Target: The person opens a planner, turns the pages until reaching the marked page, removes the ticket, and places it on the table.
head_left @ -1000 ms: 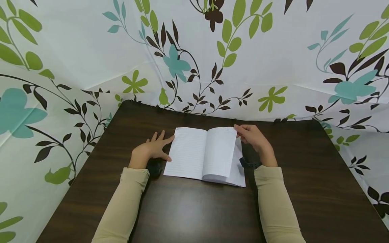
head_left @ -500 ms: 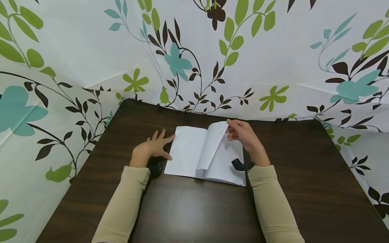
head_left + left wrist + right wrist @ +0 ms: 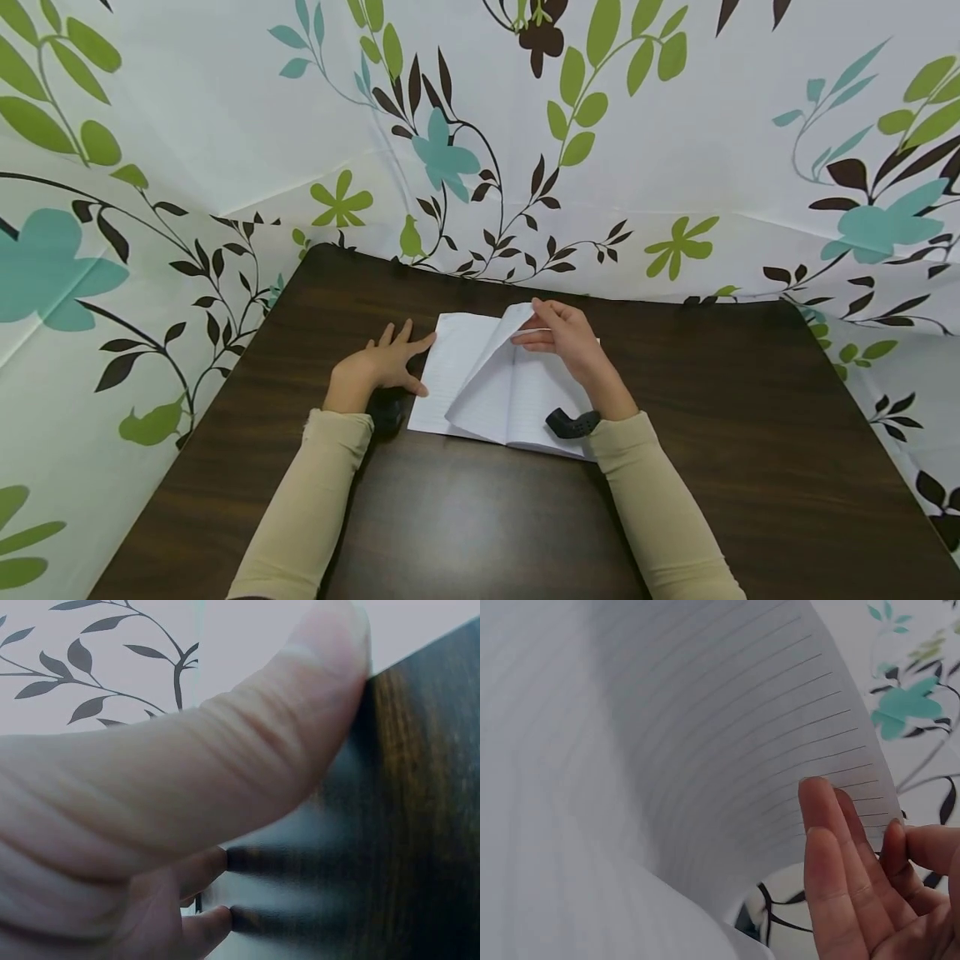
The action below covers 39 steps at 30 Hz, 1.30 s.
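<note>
An open notebook with lined white pages lies on the dark wooden table. One page stands lifted and curled over toward the left half. My right hand pinches that page by its far corner between thumb and forefinger, the other fingers extended under it. In the right wrist view the ruled page bends beside the right hand. My left hand is spread, with its thumb and forefinger tips at the notebook's left edge. In the left wrist view the thumb fills the middle.
The dark table runs out on all sides of the notebook. A white cloth printed with leaves and flowers hangs behind it and at both sides. Black wrist devices, such as the right one, sit below the hands.
My right hand has moved left, carrying the page from the right half up and across past the notebook's middle. The left hand has stayed at the left edge.
</note>
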Motion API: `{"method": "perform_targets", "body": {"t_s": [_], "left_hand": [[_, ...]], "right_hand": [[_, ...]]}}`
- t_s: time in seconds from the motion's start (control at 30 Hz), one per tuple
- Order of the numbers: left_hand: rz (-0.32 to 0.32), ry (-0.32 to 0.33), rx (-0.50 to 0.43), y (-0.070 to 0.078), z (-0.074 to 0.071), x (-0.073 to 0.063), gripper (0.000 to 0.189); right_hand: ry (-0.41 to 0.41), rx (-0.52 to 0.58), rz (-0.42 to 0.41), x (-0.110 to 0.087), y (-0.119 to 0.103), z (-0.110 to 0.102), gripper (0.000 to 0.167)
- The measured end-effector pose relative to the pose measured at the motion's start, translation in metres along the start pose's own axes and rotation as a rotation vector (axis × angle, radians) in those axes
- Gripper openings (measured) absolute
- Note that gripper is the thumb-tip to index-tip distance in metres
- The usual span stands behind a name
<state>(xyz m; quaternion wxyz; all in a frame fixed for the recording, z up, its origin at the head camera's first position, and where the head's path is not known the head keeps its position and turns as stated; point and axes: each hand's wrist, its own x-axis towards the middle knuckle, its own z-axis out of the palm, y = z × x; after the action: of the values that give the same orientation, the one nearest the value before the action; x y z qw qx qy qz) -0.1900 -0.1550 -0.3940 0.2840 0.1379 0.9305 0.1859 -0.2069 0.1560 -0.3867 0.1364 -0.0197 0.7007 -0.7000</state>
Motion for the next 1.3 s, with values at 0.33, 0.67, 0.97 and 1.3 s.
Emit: {"method": "perform_targets", "body": {"t_s": [0.33,0.67,0.97,1.3], "left_hand": [[0.001,0.000,0.005,-0.001,-0.001,0.001,0.102],[0.046,-0.022,-0.021,-0.008,-0.005,0.000,0.082],[0.061,-0.011,-0.111,-0.011,-0.008,-0.002,0.065],[0.029,-0.012,-0.022,-0.005,-0.004,-0.001,0.091]], "right_hand": [[-0.040,-0.087,0.008,0.003,0.006,0.011,0.034],[-0.173,-0.228,-0.037,0.004,0.016,0.014,0.035],[-0.240,-0.332,-0.050,0.005,0.021,0.016,0.034],[-0.223,-0.419,-0.053,0.007,0.020,-0.003,0.028]]}}
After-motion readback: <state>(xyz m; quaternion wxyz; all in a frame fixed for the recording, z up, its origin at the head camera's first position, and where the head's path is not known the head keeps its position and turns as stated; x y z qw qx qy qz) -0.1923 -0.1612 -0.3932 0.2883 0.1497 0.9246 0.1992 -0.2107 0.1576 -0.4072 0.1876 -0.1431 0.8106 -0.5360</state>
